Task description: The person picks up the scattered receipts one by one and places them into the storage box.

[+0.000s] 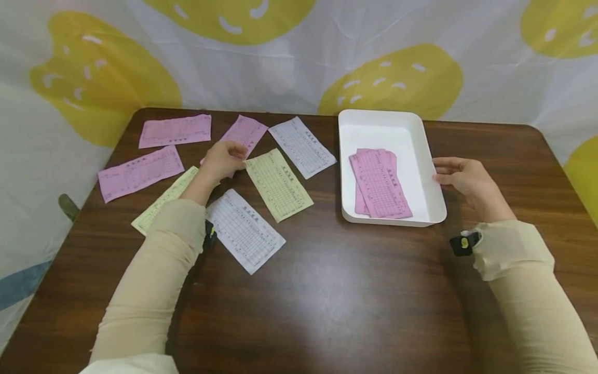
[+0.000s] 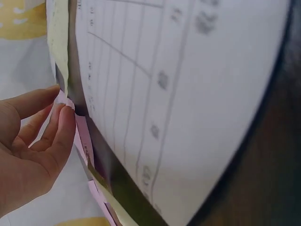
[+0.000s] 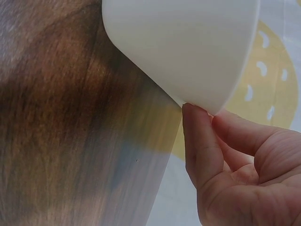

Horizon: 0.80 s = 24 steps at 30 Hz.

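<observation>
My left hand [image 1: 221,161] is over a pink printed slip [image 1: 245,132], partly covering it. Its thumb and fingertips stand slightly apart beside the upper corner of a yellow slip [image 1: 280,184]. In the left wrist view, the fingers [image 2: 66,125] are bent, with pink paper showing behind the tips. A white slip [image 1: 245,231] lies below that hand, and a second yellow slip [image 1: 161,202] is partly hidden by the forearm. My right hand [image 1: 472,184] touches the outer right wall of a white tray [image 1: 383,135] with its fingertips. Overlapping pink slips [image 1: 380,184] lie inside the tray.
Two more pink slips, one at the back [image 1: 175,130] and one at the left [image 1: 140,171], lie on the dark wooden table [image 1: 327,301]. Another white slip [image 1: 303,148] is left of the tray. A patterned cloth [image 1: 280,72] hangs behind the table's back edge.
</observation>
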Each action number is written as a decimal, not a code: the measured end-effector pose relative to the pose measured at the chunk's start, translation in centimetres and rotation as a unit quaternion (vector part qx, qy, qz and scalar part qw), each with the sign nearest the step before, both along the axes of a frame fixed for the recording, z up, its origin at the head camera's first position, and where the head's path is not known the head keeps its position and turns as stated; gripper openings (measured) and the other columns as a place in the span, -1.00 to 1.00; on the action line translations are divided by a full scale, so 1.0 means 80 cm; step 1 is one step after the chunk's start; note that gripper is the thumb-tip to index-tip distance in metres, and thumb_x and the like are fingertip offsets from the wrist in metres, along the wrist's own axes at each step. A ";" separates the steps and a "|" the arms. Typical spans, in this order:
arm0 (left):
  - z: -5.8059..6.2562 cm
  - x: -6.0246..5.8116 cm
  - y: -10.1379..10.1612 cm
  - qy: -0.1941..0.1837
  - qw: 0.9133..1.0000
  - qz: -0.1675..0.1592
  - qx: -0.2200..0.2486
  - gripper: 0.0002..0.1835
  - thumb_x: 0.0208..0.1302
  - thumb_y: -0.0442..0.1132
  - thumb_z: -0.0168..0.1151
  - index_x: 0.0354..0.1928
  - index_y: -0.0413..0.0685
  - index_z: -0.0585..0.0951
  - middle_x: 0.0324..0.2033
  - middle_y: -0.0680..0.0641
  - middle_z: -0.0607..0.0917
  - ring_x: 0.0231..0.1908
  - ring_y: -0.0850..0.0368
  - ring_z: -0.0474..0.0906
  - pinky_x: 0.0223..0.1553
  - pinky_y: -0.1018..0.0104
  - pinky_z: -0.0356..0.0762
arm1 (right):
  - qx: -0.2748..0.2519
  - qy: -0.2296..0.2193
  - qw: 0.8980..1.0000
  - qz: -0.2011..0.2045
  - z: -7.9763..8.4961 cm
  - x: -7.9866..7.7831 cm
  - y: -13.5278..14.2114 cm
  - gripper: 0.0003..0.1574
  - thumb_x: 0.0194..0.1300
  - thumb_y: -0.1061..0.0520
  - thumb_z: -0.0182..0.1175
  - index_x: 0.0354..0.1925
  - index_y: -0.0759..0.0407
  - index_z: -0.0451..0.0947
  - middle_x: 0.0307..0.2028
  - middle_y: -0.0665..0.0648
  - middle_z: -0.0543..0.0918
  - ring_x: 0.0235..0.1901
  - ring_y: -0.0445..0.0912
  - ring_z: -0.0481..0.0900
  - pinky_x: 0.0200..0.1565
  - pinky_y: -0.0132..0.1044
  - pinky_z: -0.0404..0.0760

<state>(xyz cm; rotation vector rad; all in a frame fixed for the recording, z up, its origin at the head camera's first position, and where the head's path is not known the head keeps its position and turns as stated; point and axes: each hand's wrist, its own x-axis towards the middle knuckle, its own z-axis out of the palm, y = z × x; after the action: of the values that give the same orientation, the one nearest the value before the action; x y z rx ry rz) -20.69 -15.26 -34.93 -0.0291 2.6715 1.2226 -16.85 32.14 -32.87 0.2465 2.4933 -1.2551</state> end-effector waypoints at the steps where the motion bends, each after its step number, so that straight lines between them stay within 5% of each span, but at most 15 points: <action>1: -0.001 0.000 0.001 -0.002 1.000 -0.006 -0.006 -0.56 0.20 -0.43 0.16 0.15 -0.36 0.47 0.07 -0.37 0.58 0.06 -0.15 0.50 0.07 0.17 0.50 | 0.001 -0.001 1.000 0.000 0.000 0.000 0.000 -0.28 0.37 0.11 0.11 0.37 0.35 0.17 -0.30 -0.44 0.47 -0.32 -0.52 0.45 -0.17 -0.60 0.53; 14: -0.009 -0.007 0.008 0.001 0.998 -0.029 -0.061 -0.55 0.17 -0.43 0.20 0.14 -0.39 0.47 0.08 -0.37 0.57 0.14 -0.17 0.48 0.27 0.08 0.38 | 0.010 -0.001 1.000 -0.012 -0.001 -0.002 -0.001 -0.29 0.35 0.15 0.13 0.37 0.34 0.19 -0.32 -0.38 0.50 -0.36 -0.53 0.48 -0.20 -0.60 0.57; 20: -0.006 -0.009 0.010 0.000 0.997 -0.028 -0.066 -0.58 0.18 -0.42 0.20 0.11 -0.37 0.49 0.00 -0.37 0.59 0.06 -0.15 0.50 0.23 0.08 0.40 | 0.025 -0.004 1.000 -0.009 0.001 -0.001 0.000 -0.28 0.37 0.09 0.12 0.38 0.29 0.18 -0.09 -0.19 0.53 -0.34 -0.53 0.47 -0.16 -0.58 0.55; 24: -0.008 -0.009 0.011 0.002 0.997 -0.027 -0.077 -0.61 0.18 -0.42 0.21 0.08 -0.37 0.52 -0.11 -0.31 0.60 -0.07 -0.07 0.48 0.13 0.10 0.44 | 0.007 0.004 1.000 -0.008 -0.002 -0.002 0.001 -0.29 0.36 0.12 0.12 0.37 0.35 0.18 -0.32 -0.39 0.52 -0.35 -0.52 0.48 -0.20 -0.60 0.55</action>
<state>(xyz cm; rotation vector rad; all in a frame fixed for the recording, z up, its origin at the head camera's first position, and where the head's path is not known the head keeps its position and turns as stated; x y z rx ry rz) -21.37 -14.37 -35.58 0.0213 2.7456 1.0003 -17.00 32.23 -33.02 0.2647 2.5122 -1.2482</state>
